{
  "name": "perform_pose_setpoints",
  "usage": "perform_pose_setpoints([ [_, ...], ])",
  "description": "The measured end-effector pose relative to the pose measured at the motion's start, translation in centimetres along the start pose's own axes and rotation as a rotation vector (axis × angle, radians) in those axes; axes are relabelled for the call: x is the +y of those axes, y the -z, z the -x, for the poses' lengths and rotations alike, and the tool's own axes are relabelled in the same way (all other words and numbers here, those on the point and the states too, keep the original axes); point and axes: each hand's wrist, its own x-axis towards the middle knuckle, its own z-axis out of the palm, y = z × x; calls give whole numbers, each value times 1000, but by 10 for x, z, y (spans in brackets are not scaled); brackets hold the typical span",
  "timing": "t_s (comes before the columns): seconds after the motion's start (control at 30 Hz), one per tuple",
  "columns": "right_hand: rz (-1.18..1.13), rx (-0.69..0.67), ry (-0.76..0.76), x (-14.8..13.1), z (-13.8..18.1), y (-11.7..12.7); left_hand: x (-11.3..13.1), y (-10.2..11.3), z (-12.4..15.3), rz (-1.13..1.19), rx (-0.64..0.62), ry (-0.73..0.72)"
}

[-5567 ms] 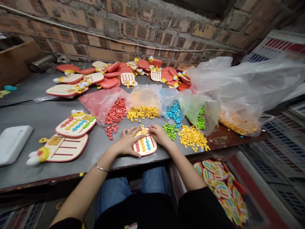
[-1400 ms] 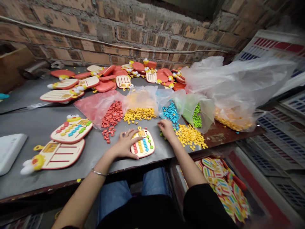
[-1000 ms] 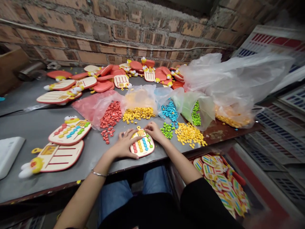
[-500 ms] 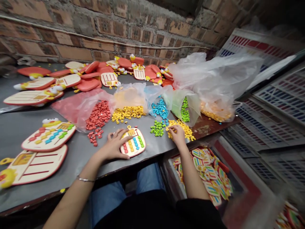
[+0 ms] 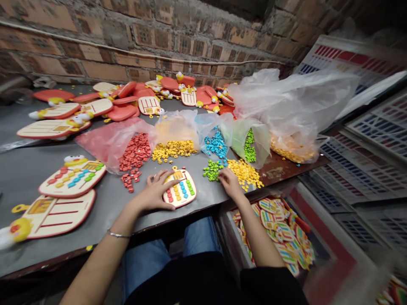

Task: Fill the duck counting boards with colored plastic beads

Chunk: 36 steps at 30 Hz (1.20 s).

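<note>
My left hand (image 5: 156, 191) grips a cream toy board (image 5: 180, 203) with a red edge, fingers over its top left and thumb along the lower side. Red, yellow, blue and green pieces sit in rows on that board. My right hand (image 5: 230, 184) is pinched just right of a small pile of green pieces (image 5: 212, 170); whatever lies between its fingertips is hidden. Beside it spreads a heap of flat yellow pieces (image 5: 246, 174). Loose red pieces (image 5: 129, 181) lie beyond my left hand.
Behind the piles stand open bags of red (image 5: 106, 146), yellow (image 5: 174, 127), blue (image 5: 216, 142) and green pieces (image 5: 250, 146). Duck-headed boards (image 5: 72, 180) lie at left, more along the brick wall. Below the table's right edge, a bin (image 5: 230, 226) holds filled boards. Crates (image 5: 375, 144) stack at right.
My right hand has moved left from the heap of yellow pieces to the edge of the green pile. My left hand stays on the board. The view has shifted slightly.
</note>
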Motion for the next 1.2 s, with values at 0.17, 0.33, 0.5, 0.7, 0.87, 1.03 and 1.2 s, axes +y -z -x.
perform_pose_setpoints([
  [0.17, -202, -103, 83, -37, 22, -18, 0, 0, 1, -4, 12, -6],
  [0.33, -105, -135, 175, -40, 31, -27, 3, 2, 2, -4, 10, -8],
  [0.5, 110, -111, 228, -33, 31, -23, 5, 3, 1, 1, -6, 6],
  [0.7, 88, -127, 195, -32, 30, -18, 2, 0, 1, 30, 7, -7],
  [0.87, 101, -122, 173, -33, 31, -21, 1, -1, 2, 38, 30, -22],
  [1.03, 102, -119, 178, -36, 33, -20, 3, 1, 2, 36, 20, -12],
  [1.2, -79, -158, 189, -53, 7, -19, 2, 1, 2, 47, 18, -18],
])
